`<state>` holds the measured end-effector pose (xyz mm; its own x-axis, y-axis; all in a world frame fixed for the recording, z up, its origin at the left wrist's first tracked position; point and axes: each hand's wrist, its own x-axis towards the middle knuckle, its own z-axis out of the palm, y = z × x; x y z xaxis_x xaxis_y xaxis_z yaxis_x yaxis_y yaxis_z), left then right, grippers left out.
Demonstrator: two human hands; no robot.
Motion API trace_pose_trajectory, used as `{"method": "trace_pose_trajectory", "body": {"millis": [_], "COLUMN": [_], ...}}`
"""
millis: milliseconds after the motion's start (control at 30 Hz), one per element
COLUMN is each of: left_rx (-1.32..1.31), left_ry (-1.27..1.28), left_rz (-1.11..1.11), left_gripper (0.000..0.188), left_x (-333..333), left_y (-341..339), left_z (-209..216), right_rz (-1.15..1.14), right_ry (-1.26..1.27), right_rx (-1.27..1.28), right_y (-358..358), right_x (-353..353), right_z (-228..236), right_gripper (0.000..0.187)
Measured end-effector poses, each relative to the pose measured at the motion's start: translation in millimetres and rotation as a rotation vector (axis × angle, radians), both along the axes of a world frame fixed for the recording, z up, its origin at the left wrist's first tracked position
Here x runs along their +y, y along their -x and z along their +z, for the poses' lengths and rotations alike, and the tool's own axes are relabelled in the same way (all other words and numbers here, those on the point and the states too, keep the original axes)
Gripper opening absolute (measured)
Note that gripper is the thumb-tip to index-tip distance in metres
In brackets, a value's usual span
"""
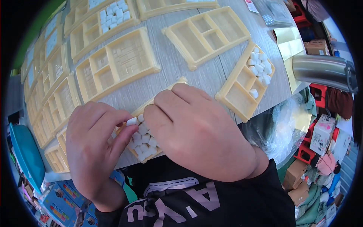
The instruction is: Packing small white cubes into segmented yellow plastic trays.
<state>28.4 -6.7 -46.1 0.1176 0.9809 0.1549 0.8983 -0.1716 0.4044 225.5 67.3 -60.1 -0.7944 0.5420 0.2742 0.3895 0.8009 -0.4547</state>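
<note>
Near beige tray (181, 80) holds white pieces (141, 139); left hand (90, 140) at its left side, grip pinching one white piece (131, 121), thumb and finger; right hand (204, 132) over its right part, fingertips hidden, grip can't tell. Another tray (236, 100), partly filled, right of near tray on tabletop (202, 77).

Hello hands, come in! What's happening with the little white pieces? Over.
Left hand pinching one white piece. Right hand over the tray, grip hidden. More white pieces in tray, partly blocked by right hand.

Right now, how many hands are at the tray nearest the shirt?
2: the left hand, on the left, pinching a white piece; the right hand, partly covering the tray.
</note>
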Motion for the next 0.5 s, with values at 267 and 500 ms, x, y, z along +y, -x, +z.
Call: {"method": "trace_pose_trajectory", "body": {"millis": [267, 500], "left_rx": [-0.014, 0.057], "left_ry": [-0.02, -0.011], "left_rz": [0.013, -0.066], "left_gripper": [0.02, 0.021], "left_x": [2.0, 9.7], "left_y": [1.2, -7.7], "left_z": [8.8, 20.4], "right_rz": [-0.563, -0.703], "right_ry": [-0.068, -0.004], "right_rx": [0.077, 0.053], "right_y": [-85.1, -120.0], "right_x": [38.2, 60.1], "right_z": [36.3, 12.1], "right_gripper": [0.02, 0.015]}}
